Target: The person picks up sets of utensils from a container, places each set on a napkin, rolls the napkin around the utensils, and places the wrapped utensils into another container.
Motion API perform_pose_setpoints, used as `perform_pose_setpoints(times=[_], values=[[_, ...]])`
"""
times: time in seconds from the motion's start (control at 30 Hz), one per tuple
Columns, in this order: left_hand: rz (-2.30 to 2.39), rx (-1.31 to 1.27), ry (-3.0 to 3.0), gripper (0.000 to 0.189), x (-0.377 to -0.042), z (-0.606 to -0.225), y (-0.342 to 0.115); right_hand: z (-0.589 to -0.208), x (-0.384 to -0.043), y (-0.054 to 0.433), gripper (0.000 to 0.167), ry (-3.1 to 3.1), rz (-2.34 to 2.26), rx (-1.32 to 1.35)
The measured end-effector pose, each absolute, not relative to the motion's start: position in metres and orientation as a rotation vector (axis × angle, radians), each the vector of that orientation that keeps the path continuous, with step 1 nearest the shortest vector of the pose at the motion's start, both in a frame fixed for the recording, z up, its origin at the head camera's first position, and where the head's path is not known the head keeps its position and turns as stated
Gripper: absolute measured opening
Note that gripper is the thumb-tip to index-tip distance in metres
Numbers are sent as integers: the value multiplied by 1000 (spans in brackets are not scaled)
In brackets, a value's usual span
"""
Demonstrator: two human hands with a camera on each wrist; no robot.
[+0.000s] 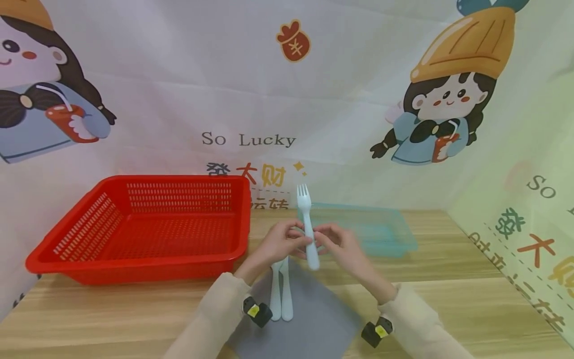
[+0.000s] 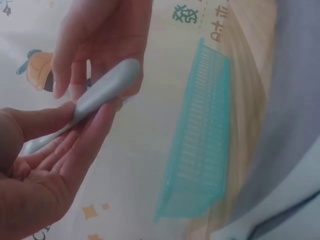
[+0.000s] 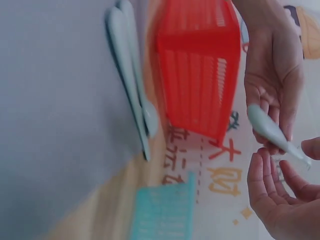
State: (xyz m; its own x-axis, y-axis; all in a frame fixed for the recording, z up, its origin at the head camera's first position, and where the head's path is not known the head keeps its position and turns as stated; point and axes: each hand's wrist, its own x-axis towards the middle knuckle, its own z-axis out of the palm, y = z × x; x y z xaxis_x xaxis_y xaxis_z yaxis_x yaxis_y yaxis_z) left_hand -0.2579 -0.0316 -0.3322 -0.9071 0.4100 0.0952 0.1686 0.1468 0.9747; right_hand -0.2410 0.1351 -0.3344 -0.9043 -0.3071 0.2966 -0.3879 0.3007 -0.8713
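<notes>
Pinches pale fork (image 1: 309,227) by handle in left hand (image 1: 281,242), thumb on near face, fingers behind. Holds it tines-up, raised above wooden table (image 1: 448,279), in front of left end of teal basket (image 1: 394,234). Places right hand (image 1: 338,244) just beside handle, thumb and loosely curved fingers apart; cannot tell whether touching fork. Shows two more pale utensils (image 1: 275,299) side by side on grey mat (image 1: 323,309), upper ends partly hidden in head view; in right wrist view, reveals spoon bowl (image 3: 149,119) on one. Shows red basket (image 1: 157,271) at left, near printed backdrop (image 1: 341,164).
</notes>
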Motion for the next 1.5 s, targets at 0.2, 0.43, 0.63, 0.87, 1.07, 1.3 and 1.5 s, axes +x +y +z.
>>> perform_pose_setpoints(times=[0.2, 0.43, 0.63, 0.87, 1.07, 1.3, 1.5], values=[[1797, 532, 2231, 21, -250, -343, -43, -348, -228, 128, 27, -2540, 1683, 714], [1726, 505, 2207, 24, -243, -352, -52, -360, -221, 120, 28, -2646, 1730, 667], [1680, 523, 2141, 21, -240, -357, -60, -368, -219, 116, 32, -2716, 1747, 734], [1577, 559, 2168, 13, -238, -364, -68, -370, -217, 115, 34, -2803, 1800, 769], [1475, 567, 2250, 10, -238, -367, -73, -374, -217, 115, 36, -2847, 1872, 718], [1332, 546, 2421, 6, -236, -370, -74, -378, -220, 116, 38, -2875, 1911, 635], [1135, 579, 2573, 10, -236, -374, -72, -381, -221, 117, 33, -2923, 1888, 600]])
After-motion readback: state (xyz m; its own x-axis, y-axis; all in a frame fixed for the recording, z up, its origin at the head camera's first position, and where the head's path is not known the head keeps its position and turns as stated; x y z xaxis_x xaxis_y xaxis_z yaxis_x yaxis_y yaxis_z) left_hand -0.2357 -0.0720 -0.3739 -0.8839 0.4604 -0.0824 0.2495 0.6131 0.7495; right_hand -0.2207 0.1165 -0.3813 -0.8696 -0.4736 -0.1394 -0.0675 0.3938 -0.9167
